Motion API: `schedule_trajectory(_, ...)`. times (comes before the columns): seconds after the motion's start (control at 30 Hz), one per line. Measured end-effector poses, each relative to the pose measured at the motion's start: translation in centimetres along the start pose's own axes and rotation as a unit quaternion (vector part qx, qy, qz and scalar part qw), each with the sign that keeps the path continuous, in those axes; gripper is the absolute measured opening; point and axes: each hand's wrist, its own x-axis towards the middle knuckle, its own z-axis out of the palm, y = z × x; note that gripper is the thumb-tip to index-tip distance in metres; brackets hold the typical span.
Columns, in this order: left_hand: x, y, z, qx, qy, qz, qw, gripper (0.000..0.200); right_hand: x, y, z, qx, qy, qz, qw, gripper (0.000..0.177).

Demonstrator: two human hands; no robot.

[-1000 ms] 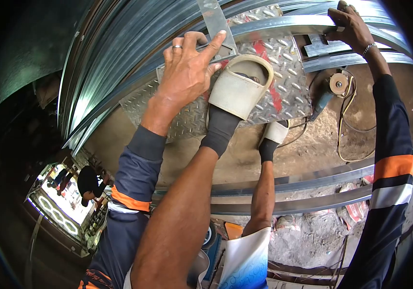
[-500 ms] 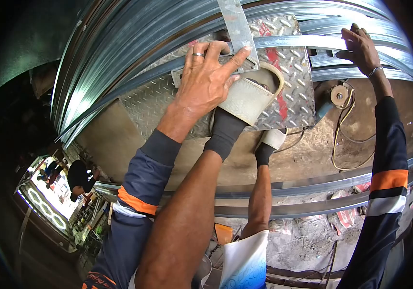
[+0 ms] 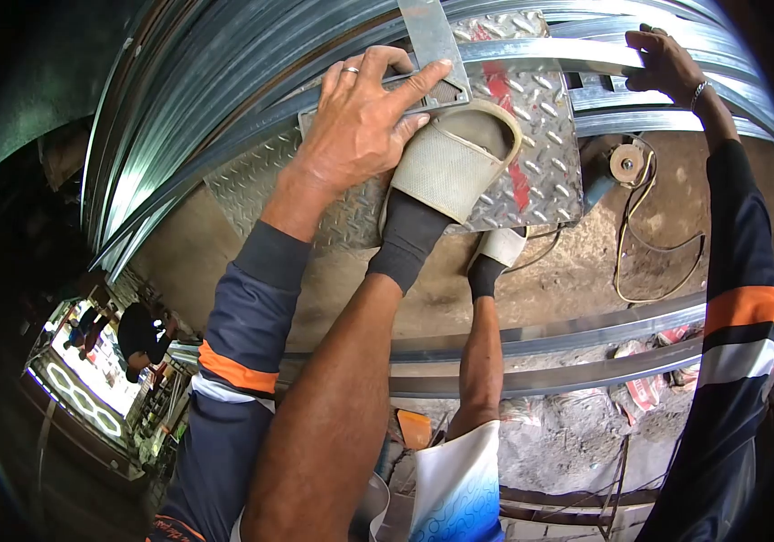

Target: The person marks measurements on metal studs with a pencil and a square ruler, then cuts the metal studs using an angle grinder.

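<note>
My left hand [image 3: 360, 122], with a ring on it, is closed over a flat metal square [image 3: 430, 41] and the thin steel channel [image 3: 531, 56] under it. The blade of the square lies across the channel, its thicker end beside my thumb. My right hand [image 3: 671, 70] grips the same channel farther right, thumb below and fingers above. Beneath the channel is a checker-plate platform [image 3: 545, 154] with a red painted stripe. My sandalled foot [image 3: 450, 167] rests on the platform just below the square.
Bundled long steel channels [image 3: 215, 81] curve across the back. An angle grinder [image 3: 624, 164] with its cord lies on the ground at right. Two metal bars [image 3: 550, 384] cross behind my other foot [image 3: 500, 248]. Another person [image 3: 141, 339] is far off at left.
The camera view has shifted slightly, moving hands and platform up and left. My right hand's fingers have come around the channel, where they were more spread above it. My left hand keeps its hold.
</note>
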Motion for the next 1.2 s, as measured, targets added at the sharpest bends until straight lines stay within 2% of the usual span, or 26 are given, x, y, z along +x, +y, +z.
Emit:
schedule_trajectory(0.07,0.4,-0.6,-0.5,-0.013,-0.015,0.003,1.0,0.065,0.3,0.3,-0.6,0.002,0.003,-0.005,1.0,0.051)
schedule_trajectory(0.13,0.6,-1.0,-0.8,-0.034,-0.047,-0.009,0.998,0.064,0.8,-1.1,-1.7,0.026,-0.086,0.08,0.993,0.055)
schedule_trajectory(0.2,0.8,-1.3,-0.9,-0.042,-0.044,0.002,0.998,0.064,0.9,-0.7,-1.4,0.005,-0.091,0.094,0.991,0.063)
schedule_trajectory(0.3,1.1,-1.5,-1.1,-0.055,-0.048,0.011,0.997,0.063,1.7,-2.2,-2.3,0.007,-0.122,0.101,0.987,0.062)
schedule_trajectory(0.37,1.4,-1.8,-1.3,-0.06,-0.057,0.012,0.996,0.062,2.6,-5.0,-4.1,0.036,-0.162,0.097,0.981,0.036)
schedule_trajectory(0.47,1.8,-2.3,-1.4,-0.1,-0.08,-0.002,0.992,0.059,3.2,-4.1,-4.1,0.005,-0.209,0.052,0.977,0.041)
schedule_trajectory(0.6,2.3,-2.6,-2.0,-0.113,-0.093,0.009,0.989,0.053,3.5,-4.1,-4.2,0.0,-0.235,0.107,0.966,0.037)
schedule_trajectory(0.77,2.7,-2.6,-2.2,-0.122,-0.106,0.0,0.987,0.052,3.3,-3.8,-4.1,0.039,-0.23,0.107,0.967,0.037)
schedule_trajectory(0.83,2.7,-2.8,-2.1,-0.126,-0.111,-0.005,0.986,0.052,3.0,-5.4,-4.7,-0.006,-0.185,0.125,0.975,0.037)
schedule_trajectory(0.93,2.8,-3.0,-2.3,-0.142,-0.122,0.001,0.982,0.052,3.0,-4.2,-3.4,-0.035,-0.157,0.118,0.98,0.039)
schedule_trajectory(1.03,2.9,-3.1,-2.3,-0.14,-0.122,0.001,0.983,0.053,3.2,-3.5,-3.9,0.002,-0.198,0.105,0.975,0.041)
schedule_trajectory(1.2,2.9,-3.1,-2.3,-0.139,-0.124,-0.001,0.982,0.054,3.2,-1.8,-2.4,0.021,-0.188,0.1,0.977,0.04)
